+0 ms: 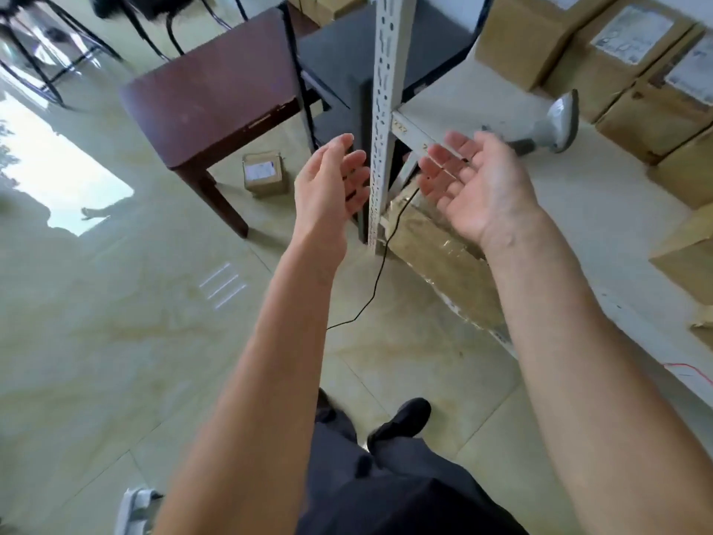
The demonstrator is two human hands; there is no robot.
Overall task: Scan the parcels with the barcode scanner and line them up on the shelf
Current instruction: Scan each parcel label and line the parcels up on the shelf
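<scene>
Two bare forearms reach forward from the bottom edge, above dark trousers and a dark shoe [405, 418]. The left hand [328, 187] is raised thumb-up, palm turned inward, fingers straight and slightly spread, holding nothing. The right hand [474, 183] faces it palm-up and tilted inward, fingers relaxed and apart, also holding nothing. Neither hand touches anything.

The barcode scanner [548, 125] lies on the white shelf [578, 225] just beyond the right hand's fingertips, its black cable [380, 264] trailing down past the shelf post [384, 110] between the hands. Boxed parcels [602, 52] stand farther along the shelf to the right. Another small parcel [264, 173] sits on the tiled floor left of the left hand, under a dark wooden table [212, 86].
</scene>
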